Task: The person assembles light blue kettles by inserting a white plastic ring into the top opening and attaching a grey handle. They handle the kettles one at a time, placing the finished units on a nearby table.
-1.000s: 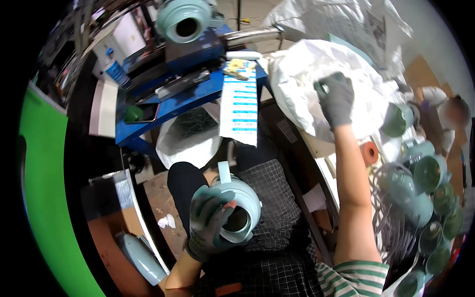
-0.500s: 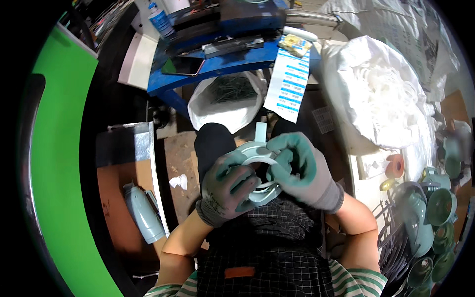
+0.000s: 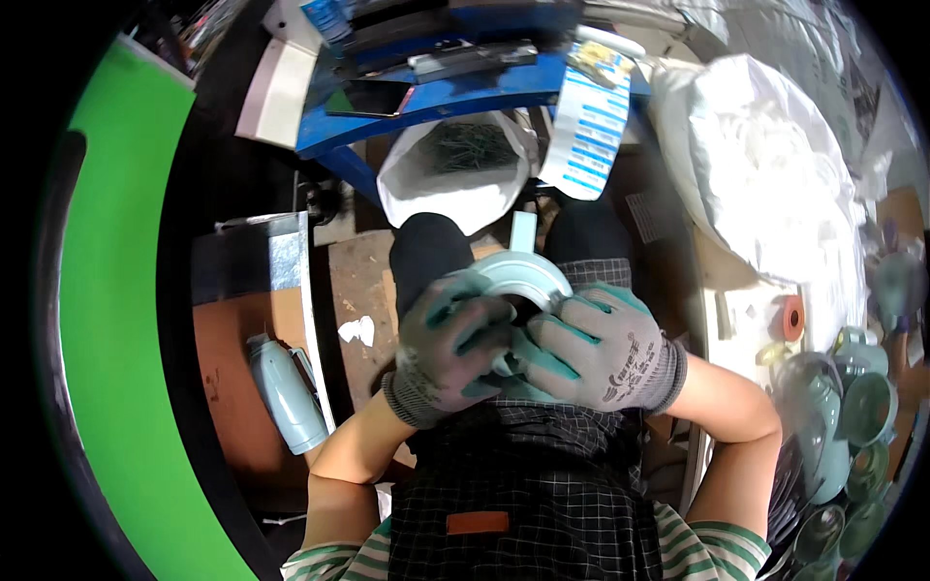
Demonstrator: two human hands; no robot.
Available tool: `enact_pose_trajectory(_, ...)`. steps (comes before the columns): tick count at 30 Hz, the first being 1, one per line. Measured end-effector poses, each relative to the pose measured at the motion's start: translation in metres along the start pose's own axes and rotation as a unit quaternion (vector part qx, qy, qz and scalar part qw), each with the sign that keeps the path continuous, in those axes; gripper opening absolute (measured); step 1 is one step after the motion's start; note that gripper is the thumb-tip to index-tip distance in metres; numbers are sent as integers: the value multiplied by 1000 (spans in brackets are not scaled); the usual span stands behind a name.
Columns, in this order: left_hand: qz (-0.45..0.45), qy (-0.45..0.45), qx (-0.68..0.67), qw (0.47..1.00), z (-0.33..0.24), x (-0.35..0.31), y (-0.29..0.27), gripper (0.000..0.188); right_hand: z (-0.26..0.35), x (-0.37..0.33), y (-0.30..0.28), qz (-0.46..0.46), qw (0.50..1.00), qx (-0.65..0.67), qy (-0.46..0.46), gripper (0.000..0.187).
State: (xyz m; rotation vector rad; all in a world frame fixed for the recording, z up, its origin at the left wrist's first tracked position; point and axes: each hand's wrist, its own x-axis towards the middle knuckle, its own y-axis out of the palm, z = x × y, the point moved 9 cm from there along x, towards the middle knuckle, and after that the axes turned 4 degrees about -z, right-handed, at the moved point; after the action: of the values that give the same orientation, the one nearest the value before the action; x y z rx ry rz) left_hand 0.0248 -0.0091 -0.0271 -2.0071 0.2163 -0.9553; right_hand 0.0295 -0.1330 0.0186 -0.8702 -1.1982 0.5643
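A round, pale blue-green plastic housing with a straight tab (image 3: pixel 524 232) rests at my lap, its tab pointing away from me. My left hand (image 3: pixel 453 341), in a grey and green work glove, has its fingers curled round the housing's left side. From the right, my gloved right hand (image 3: pixel 603 351) closes over the near side of its rim, fingertips bent inward. The fingers of both hands almost meet across the dark opening. They hide the near part of the rim and whatever they press there.
A white sack of white rings (image 3: pixel 760 184) stands at right, beside an orange tape roll (image 3: pixel 793 318) and several green plastic parts (image 3: pixel 867 407). Ahead are a sack of dark strips (image 3: pixel 470 150) and a blue bench (image 3: pixel 484 89). A pale blue flask (image 3: pixel 289 395) lies in a box at left.
My right hand has rolled over the rim and now shows its back. A pale ring seen between my hands is now mostly covered. The whole view has shifted slightly.
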Motion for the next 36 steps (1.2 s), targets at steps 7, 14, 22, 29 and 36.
enact_pose_trajectory(7,53,-7,83,995,11,7,7,37,-27,-2,43,-13,1000,-17,-21,27)
enact_pose_trajectory(14,34,117,157,980,24,-3,-5,49,-30,9,78,104,994,23,30,24)
enact_pose_trajectory(22,-18,-387,65,920,122,-104,-24,71,-5,40,105,-49,988,-54,136,22)
enact_pose_trajectory(29,14,-420,39,907,152,-102,-30,69,15,47,113,21,969,-141,199,26)
enact_pose_trajectory(36,62,-435,4,898,170,-99,-20,68,2,32,129,127,970,-110,177,34)
